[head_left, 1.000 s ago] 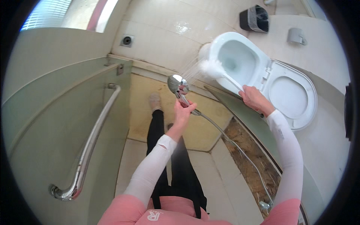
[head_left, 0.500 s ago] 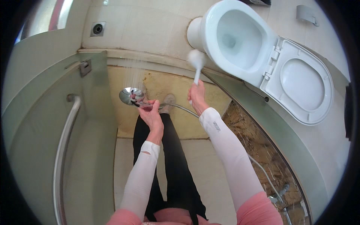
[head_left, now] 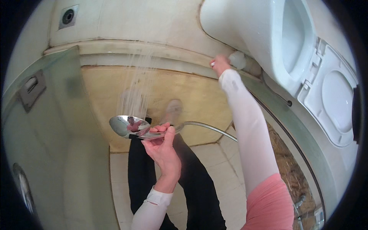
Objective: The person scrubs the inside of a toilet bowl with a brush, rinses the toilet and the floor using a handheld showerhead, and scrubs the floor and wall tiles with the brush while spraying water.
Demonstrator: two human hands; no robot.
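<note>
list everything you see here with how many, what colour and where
shower head: 1, silver, in left hand, spraying
water jets: many, clear, by shower head
hose: 1, silver, running rightward
toilet brush: 1, white, in right hand, blurred
toilet: 1, white, upper right
seat and lid: 1 each, white, raised, right
drain: 1, dark centre, upper left
hinge: 1, silver, left
metal handle: 1, silver, lower left
floor section: 1, yellowish, centre
dark object: 1, black, right edge, unclear
left hand: 1, bare, centre
right hand: 1, bare, upper centre
sleeves: 2, white and pink, below hands
trousers: 1 pair, black, lower centre
</note>
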